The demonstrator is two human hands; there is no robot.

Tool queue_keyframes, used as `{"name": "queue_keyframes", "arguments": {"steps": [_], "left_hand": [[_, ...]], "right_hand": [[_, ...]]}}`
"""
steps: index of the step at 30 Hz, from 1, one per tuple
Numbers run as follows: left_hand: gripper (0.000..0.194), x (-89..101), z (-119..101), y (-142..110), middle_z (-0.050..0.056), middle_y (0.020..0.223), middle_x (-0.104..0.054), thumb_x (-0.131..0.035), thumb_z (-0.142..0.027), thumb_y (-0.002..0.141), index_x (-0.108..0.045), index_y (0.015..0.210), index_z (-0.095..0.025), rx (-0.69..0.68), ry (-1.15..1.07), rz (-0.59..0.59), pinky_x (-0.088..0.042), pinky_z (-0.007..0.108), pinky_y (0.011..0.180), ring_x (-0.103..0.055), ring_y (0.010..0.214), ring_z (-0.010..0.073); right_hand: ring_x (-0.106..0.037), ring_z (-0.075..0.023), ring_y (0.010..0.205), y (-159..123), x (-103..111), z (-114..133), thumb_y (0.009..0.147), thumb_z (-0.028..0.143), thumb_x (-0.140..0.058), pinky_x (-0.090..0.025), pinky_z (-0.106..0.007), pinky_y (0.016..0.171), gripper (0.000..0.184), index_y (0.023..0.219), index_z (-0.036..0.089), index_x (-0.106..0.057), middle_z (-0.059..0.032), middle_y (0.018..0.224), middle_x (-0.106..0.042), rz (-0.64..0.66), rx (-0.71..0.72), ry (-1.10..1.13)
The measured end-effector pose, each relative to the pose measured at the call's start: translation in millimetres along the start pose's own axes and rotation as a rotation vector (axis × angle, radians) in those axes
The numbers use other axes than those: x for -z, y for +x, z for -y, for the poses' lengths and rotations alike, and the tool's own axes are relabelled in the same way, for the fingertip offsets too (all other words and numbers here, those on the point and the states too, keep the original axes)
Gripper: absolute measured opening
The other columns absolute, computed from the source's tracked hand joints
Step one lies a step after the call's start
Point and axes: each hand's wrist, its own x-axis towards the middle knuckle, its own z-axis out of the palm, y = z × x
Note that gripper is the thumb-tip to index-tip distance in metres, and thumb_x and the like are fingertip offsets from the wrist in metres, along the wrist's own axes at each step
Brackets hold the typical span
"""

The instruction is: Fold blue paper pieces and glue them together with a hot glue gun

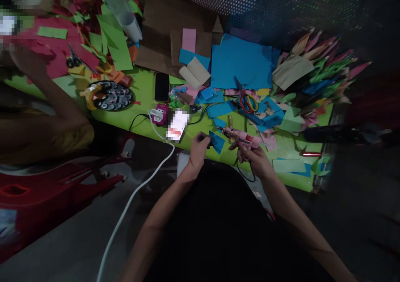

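My left hand (200, 145) is closed, its thumb and fingers pinching a small piece of blue paper (216, 143) at the near edge of the green table. In my right hand (250, 152) is a pink glue gun (239, 136), its nozzle pointing left over the table, just above the blue piece. A black cord hangs below the gun. Beyond the nozzle lies another blue paper scrap (220, 124). Scissors with red and yellow handles (247, 103) rest among blue cuttings behind the gun.
A lit phone (177, 125), a purple power adapter (160, 114) and a dark phone (161, 87) lie left of centre. Blue sheets (242, 63) and brown cardboard (156, 40) are behind. Paper flowers (325, 73) crowd the right. A white cable (134, 194) hangs in front; another person's arm (46, 86) reaches in left.
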Motion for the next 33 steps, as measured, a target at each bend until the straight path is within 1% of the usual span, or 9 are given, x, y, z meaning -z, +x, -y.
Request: {"name": "queue_keyframes", "arguments": {"steps": [2,4,9,14,18,23,25,30,33], "left_hand": [[0.014,0.2,0.8,0.9,-0.005,0.053,-0.047,-0.058,-0.018,0.067,-0.049,0.057,-0.02,-0.002,-0.003,-0.007,-0.034,0.023,0.053,-0.042,0.053,0.0085],[0.014,-0.1,1.6,1.9,-0.005,0.054,-0.048,-0.058,-0.018,0.067,-0.048,0.057,-0.02,0.004,-0.003,-0.014,-0.035,0.023,0.054,-0.043,0.053,0.0084],[0.017,-2.1,2.0,2.4,-0.006,0.054,-0.047,-0.059,-0.018,0.068,-0.047,0.057,-0.02,0.014,-0.007,-0.017,-0.035,0.023,0.054,-0.044,0.053,0.0083],[0.017,-3.7,2.0,1.7,-0.006,0.052,-0.046,-0.058,-0.016,0.068,-0.046,0.057,-0.02,0.013,0.004,-0.014,-0.033,0.024,0.052,-0.043,0.051,0.0086],[0.018,-4.7,2.1,1.6,-0.006,0.053,-0.045,-0.058,-0.016,0.069,-0.046,0.057,-0.02,0.009,0.012,-0.009,-0.032,0.024,0.053,-0.042,0.051,0.0085],[0.019,-5.7,1.4,2.2,-0.006,0.053,-0.044,-0.058,-0.013,0.068,-0.045,0.057,-0.02,0.011,0.03,-0.015,-0.032,0.024,0.053,-0.041,0.052,0.0088],[0.019,-5.8,1.3,2.2,-0.006,0.054,-0.044,-0.058,-0.012,0.069,-0.046,0.057,-0.02,0.001,0.031,-0.013,-0.033,0.024,0.054,-0.041,0.053,0.009],[0.019,-5.7,2.0,2.0,-0.006,0.054,-0.043,-0.059,-0.013,0.07,-0.046,0.058,-0.02,-0.033,0.03,-0.005,-0.033,0.025,0.056,-0.041,0.054,0.0088],[0.018,-6.1,2.9,3.3,-0.007,0.054,-0.044,-0.06,-0.014,0.069,-0.047,0.058,-0.02,-0.04,0.03,-0.008,-0.033,0.024,0.055,-0.041,0.054,0.0086]], "right_hand": [[-0.045,-0.0116,0.049,-1.6,2.4,-0.2,0.08,0.058,-0.069,-0.039,-0.026,0.045,0.039,0.087,0.02,-0.07,0.0011,0.057,-0.057,0.009,-0.008,-0.08],[-0.045,-0.0126,0.05,-2.5,4.2,0.3,0.08,0.059,-0.069,-0.04,-0.027,0.047,0.041,0.086,0.019,-0.071,0.0024,0.052,-0.052,0.005,-0.017,-0.143],[-0.045,-0.0125,0.05,-3.0,3.5,2.0,0.076,0.061,-0.07,-0.041,-0.029,0.049,0.044,0.086,0.018,-0.071,0.0,0.061,-0.059,-0.019,-0.022,-0.19],[-0.046,-0.0129,0.05,-4.4,1.7,1.2,0.074,0.062,-0.071,-0.041,-0.028,0.049,0.046,0.085,0.017,-0.072,0.0011,0.055,-0.055,-0.01,-0.06,-0.211],[-0.046,-0.0133,0.05,-4.1,-0.5,2.1,0.075,0.061,-0.071,-0.04,-0.028,0.049,0.046,0.084,0.017,-0.072,0.003,0.049,-0.05,-0.006,-0.058,-0.233],[-0.044,-0.0129,0.051,-2.8,-4.2,6.8,0.074,0.061,-0.071,-0.039,-0.028,0.049,0.043,0.082,0.018,-0.07,0.0027,0.054,-0.051,0.017,-0.035,-0.214],[-0.044,-0.0132,0.05,-2.1,-4.5,8.4,0.074,0.061,-0.071,-0.039,-0.028,0.049,0.043,0.082,0.018,-0.07,0.0033,0.053,-0.049,0.014,-0.035,-0.222],[-0.044,-0.0131,0.05,0.1,-3.0,9.1,0.075,0.06,-0.07,-0.038,-0.028,0.049,0.044,0.089,0.017,-0.072,0.0029,0.054,-0.05,0.017,-0.04,-0.239],[-0.043,-0.0131,0.049,0.9,-2.1,9.2,0.075,0.06,-0.07,-0.037,-0.028,0.048,0.048,0.095,0.017,-0.073,0.0038,0.052,-0.047,0.004,-0.036,-0.244]]}}
